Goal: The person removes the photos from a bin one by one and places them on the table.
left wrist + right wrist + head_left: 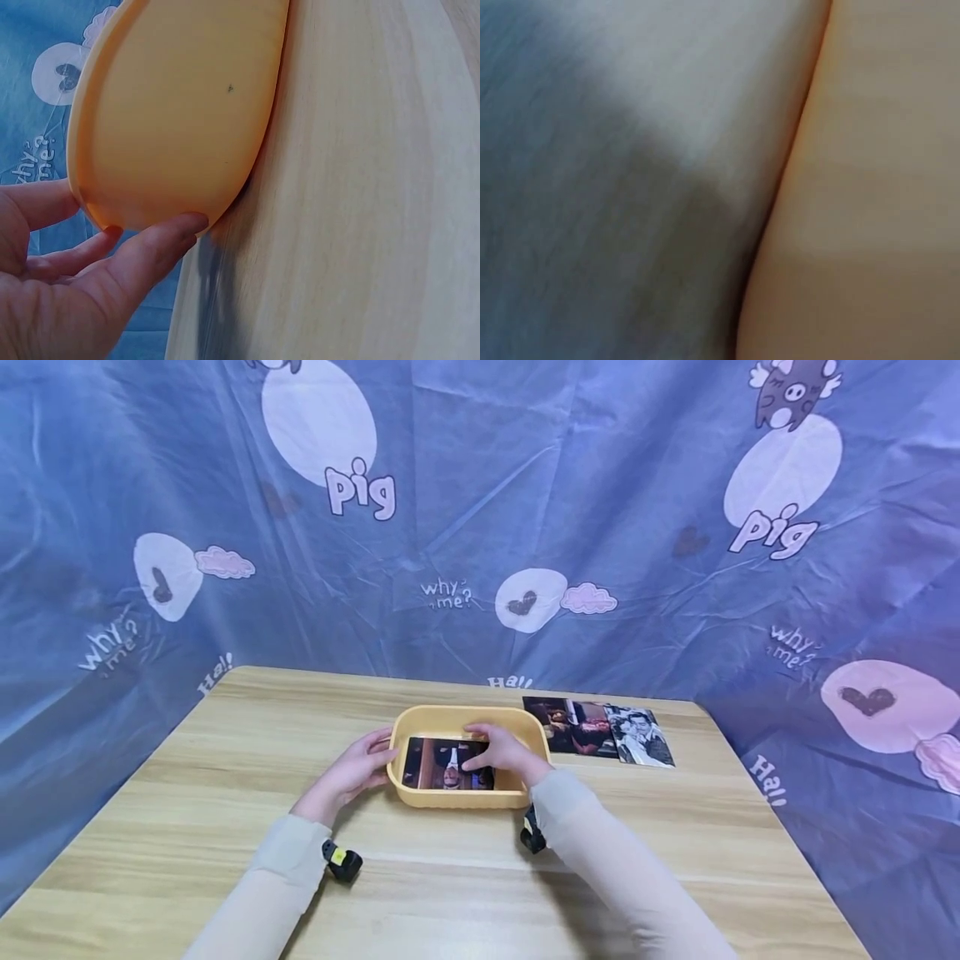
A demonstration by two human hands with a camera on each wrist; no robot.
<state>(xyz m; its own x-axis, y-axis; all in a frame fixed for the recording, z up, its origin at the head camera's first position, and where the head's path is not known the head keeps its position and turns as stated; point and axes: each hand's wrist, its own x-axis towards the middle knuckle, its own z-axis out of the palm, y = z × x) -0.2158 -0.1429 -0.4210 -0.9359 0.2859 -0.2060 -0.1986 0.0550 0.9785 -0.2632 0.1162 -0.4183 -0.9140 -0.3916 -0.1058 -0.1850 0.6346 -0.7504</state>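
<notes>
A yellow plastic box [465, 799] with rounded corners stands on the wooden table. Inside it lies a photo [433, 764] showing a figure in a dark suit, upside down from here. My left hand [358, 768] holds the box's left end; in the left wrist view, the thumb of that hand [82, 277] presses the outer wall and a finger touches the rim. Over the photo's right part, my right hand [506, 752] reaches into the box, thumb and fingers spread apart. Whether anything lies beneath the photo is hidden. Only box wall [870, 195] and table fill the right wrist view.
Right of the box, a dark photo [551, 727], a reddish photo [594, 729] and a black-and-white photo [641, 737] lie overlapping in a row. A blue printed curtain [480, 527] hangs behind the table [450, 885] and at its sides.
</notes>
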